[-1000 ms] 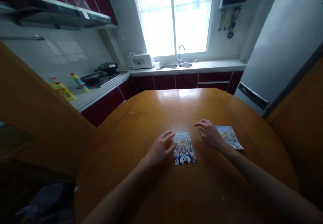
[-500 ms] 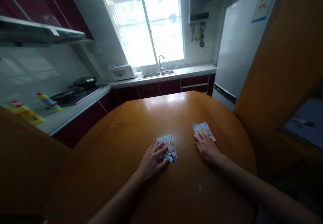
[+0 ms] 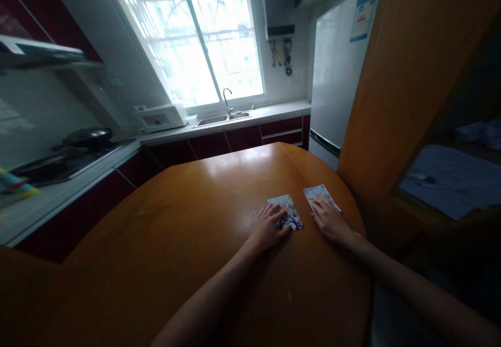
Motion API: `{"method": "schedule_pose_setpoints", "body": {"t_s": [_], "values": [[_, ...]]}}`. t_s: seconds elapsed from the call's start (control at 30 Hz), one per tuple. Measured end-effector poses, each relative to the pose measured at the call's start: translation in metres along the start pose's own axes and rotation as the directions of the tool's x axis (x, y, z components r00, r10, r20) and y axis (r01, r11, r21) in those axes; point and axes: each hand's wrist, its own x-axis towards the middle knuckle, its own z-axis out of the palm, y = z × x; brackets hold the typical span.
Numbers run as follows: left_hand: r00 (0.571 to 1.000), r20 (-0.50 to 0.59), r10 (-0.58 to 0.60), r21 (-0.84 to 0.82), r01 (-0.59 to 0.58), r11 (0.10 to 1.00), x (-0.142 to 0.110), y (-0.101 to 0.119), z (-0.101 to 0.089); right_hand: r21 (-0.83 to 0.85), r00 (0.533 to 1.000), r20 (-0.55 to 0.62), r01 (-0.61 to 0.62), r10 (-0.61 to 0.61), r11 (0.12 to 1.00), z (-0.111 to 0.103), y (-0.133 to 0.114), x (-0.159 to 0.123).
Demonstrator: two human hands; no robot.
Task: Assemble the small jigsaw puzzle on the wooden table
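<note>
Two colourful printed cards lie flat, side by side with a narrow gap, on the brown wooden table (image 3: 188, 211). My left hand (image 3: 270, 225) rests with fingers spread on the left card (image 3: 294, 215), covering its left part; a blue-and-white cartoon figure shows near its lower edge. On the paler right card (image 3: 315, 192), my right hand (image 3: 327, 217) lies with its fingers stretched out over the lower half. Both hands are open and press on the cards from above. The parts of the cards under my fingers are hidden.
Behind the table runs a counter with a sink (image 3: 213, 121), a white microwave (image 3: 162, 118) and a stove with a wok (image 3: 88, 137). A fridge (image 3: 336, 70) stands at the right. Beside the table's right edge rises an orange-brown wooden panel (image 3: 385, 122).
The view has swung right. My right hand has come down onto the right card. My left hand has moved onto the left card, which now lies closer to the right one.
</note>
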Motion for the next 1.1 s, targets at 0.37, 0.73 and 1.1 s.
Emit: {"method": "schedule_pose_setpoints", "body": {"t_s": [0.37,0.73,1.1], "values": [[0.999,-0.033,0.012,-0.035,-0.013,0.999,0.037,0.017,0.014,-0.021,0.985,-0.167,-0.049,0.044,0.999,-0.015,-0.011,0.004],[0.962,-0.118,-0.246,0.140,0.262,0.955,-0.099,-0.083,-0.072,0.220,0.971,-0.071,0.237,-0.227,0.946,0.007,-0.182,0.013],[0.930,-0.037,-0.365,0.139,0.366,0.920,-0.182,-0.084,-0.059,0.079,0.936,0.136,0.318,-0.326,0.945,0.039,-0.212,-0.009]]}}
